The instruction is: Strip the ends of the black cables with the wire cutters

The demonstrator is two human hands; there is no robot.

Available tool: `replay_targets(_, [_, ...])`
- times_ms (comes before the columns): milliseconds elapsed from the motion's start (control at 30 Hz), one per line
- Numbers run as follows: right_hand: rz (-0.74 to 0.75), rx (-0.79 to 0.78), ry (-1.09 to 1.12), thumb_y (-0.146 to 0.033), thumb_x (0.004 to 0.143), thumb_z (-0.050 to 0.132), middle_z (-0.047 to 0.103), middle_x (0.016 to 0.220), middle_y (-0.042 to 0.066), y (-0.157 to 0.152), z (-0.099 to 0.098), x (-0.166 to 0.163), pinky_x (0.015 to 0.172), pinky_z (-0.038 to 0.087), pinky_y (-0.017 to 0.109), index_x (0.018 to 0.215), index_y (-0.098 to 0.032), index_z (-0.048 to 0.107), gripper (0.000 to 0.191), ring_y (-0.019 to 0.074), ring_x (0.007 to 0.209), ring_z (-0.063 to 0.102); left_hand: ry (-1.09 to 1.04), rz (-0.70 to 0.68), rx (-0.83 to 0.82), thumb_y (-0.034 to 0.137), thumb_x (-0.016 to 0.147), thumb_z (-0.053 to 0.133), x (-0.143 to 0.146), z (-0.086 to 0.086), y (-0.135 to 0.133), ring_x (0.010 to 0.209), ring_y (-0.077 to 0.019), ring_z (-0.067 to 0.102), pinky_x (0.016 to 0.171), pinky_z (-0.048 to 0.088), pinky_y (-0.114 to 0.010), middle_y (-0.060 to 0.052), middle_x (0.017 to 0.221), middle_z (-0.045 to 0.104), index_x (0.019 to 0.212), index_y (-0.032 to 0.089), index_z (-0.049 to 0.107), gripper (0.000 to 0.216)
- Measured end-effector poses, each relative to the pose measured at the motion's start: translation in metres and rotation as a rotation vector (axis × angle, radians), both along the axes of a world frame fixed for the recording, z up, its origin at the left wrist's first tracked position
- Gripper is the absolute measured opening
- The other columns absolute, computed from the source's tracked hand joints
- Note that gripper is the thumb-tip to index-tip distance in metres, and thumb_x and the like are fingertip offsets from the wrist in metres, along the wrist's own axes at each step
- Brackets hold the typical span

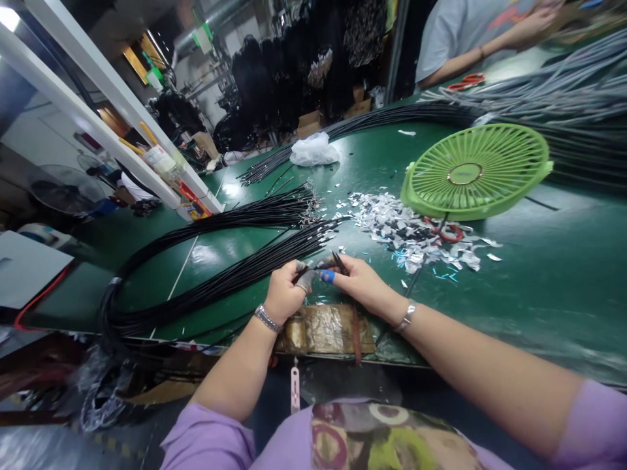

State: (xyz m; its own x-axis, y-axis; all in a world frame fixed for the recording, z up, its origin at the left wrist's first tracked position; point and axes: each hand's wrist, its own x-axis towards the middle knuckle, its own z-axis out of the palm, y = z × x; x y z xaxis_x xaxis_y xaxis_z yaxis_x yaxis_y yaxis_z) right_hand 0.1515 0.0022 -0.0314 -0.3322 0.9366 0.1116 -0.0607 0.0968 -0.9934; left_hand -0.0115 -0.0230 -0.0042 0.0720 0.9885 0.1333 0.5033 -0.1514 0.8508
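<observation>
Close together above the near edge of the bench, both hands work at a black cable (302, 269). My left hand (287, 290) is closed, pinching the cable near its end between thumb and finger. Grey wrapping covers the left thumb and fingertips. My right hand (360, 284) is also closed, with blue tape round its thumb; dark, pointed prongs of a small tool (337, 263) stick out from its fingers. The exact kind of tool is hidden by the grip. Below the hands sits a tape-covered wooden block (328, 328). A bundle of black cables (235, 281) lies beside the left hand.
White and silver scraps (411, 228) with blue bits are heaped right of centre, by a green fan (480, 171). More cables (235, 212) curve leftward. A plastic bag (314, 150) lies farther back. Across the green bench (553, 274) is another person (470, 39), near red-handled scissors (466, 81).
</observation>
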Motion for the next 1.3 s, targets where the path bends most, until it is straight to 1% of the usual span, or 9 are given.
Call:
replay_targets(133, [-0.026,0.007,0.019,-0.045,0.066,0.069,0.063,0.071,0.000,-0.0014,0.0014,-0.0008,0.065,0.047,0.030,0.077,-0.018,0.063,0.029,0.0157,0.067,0.054,0.120,-0.025,0.085,0.026,0.077,0.059,-0.0001,-0.0011,-0.0008,0.053,-0.0099,0.050,0.052,0.036,-0.020,0.002,0.056,0.057,0.069,0.018,0.057,0.011])
replay_targets(300, [-0.038,-0.009,0.050,-0.048,0.066,0.068,0.052,0.060,-0.003,-0.0034,0.0034,-0.0020,0.053,0.037,0.026,0.066,-0.019,0.057,0.031,0.0113,0.056,0.042,0.152,-0.036,0.111,0.028,0.077,0.059,-0.0004,-0.0011,-0.0014,0.052,-0.0104,0.049,0.053,0.036,-0.021,0.002,0.056,0.057,0.070,0.019,0.058,0.012])
replay_targets(467, [0.043,-0.265,0.187,-0.042,0.059,0.074,0.035,0.047,-0.010,-0.0038,0.0044,-0.0006,0.041,0.019,0.021,0.066,-0.019,0.053,0.031,0.0054,0.042,0.025,0.142,-0.049,0.099,0.030,0.077,0.061,-0.0013,-0.0013,-0.0018,0.051,-0.0103,0.050,0.052,0.037,-0.021,0.002,0.056,0.057,0.070,0.018,0.059,0.015])
replay_targets(667, [0.183,-0.498,0.330,-0.032,0.052,0.074,0.049,0.053,-0.005,-0.0006,0.0067,0.0002,0.040,0.011,0.021,0.063,-0.018,0.050,0.030,0.0025,0.039,0.023,-0.052,-0.114,-0.070,0.039,0.074,0.065,0.0019,0.0025,-0.0007,0.044,-0.0081,0.047,0.046,0.037,-0.020,0.003,0.050,0.055,0.067,0.017,0.056,0.025])
replay_targets(833, [0.113,-0.382,0.260,-0.036,0.053,0.077,0.037,0.046,-0.010,-0.0026,0.0068,-0.0010,0.041,0.015,0.021,0.069,-0.019,0.051,0.035,0.0040,0.040,0.025,-0.154,-0.081,-0.201,0.049,0.070,0.066,0.0029,0.0051,0.0019,0.033,-0.0049,0.040,0.036,0.031,-0.018,0.004,0.047,0.055,0.067,0.016,0.052,0.035])
replay_targets(967, [0.053,-0.207,0.148,-0.043,0.058,0.075,0.040,0.048,-0.009,-0.0032,0.0062,0.0011,0.041,0.019,0.022,0.068,-0.018,0.051,0.036,0.0053,0.043,0.029,-0.179,-0.072,-0.209,0.051,0.068,0.068,0.0026,0.0040,0.0026,0.032,-0.0037,0.039,0.035,0.031,-0.016,0.005,0.045,0.054,0.066,0.015,0.053,0.038])
replay_targets(1067, [0.084,-0.149,0.134,-0.044,0.060,0.075,0.040,0.050,-0.009,-0.0022,0.0072,0.0034,0.042,0.019,0.022,0.066,-0.018,0.051,0.036,0.0049,0.044,0.029,-0.196,-0.085,-0.228,0.052,0.065,0.070,0.0014,0.0029,0.0032,0.032,-0.0033,0.039,0.035,0.031,-0.016,0.005,0.045,0.054,0.067,0.015,0.054,0.040])
replay_targets(1167, [0.156,-0.188,0.181,-0.042,0.059,0.077,0.040,0.049,-0.009,-0.0010,0.0081,0.0047,0.041,0.019,0.021,0.066,-0.017,0.052,0.035,0.0041,0.043,0.029,-0.228,-0.125,-0.284,0.053,0.063,0.072,-0.0018,0.0009,0.0046,0.032,-0.0037,0.040,0.033,0.030,-0.016,0.005,0.045,0.054,0.071,0.014,0.055,0.043])
replay_targets(1300, [0.277,-0.343,0.306,-0.037,0.053,0.080,0.044,0.048,-0.008,0.0007,0.0064,0.0044,0.039,0.017,0.020,0.063,-0.017,0.051,0.036,0.0026,0.040,0.028,-0.271,-0.200,-0.357,0.055,0.062,0.072,-0.0058,-0.0012,0.0059,0.031,-0.0038,0.041,0.032,0.028,-0.015,0.004,0.046,0.055,0.072,0.014,0.054,0.046])
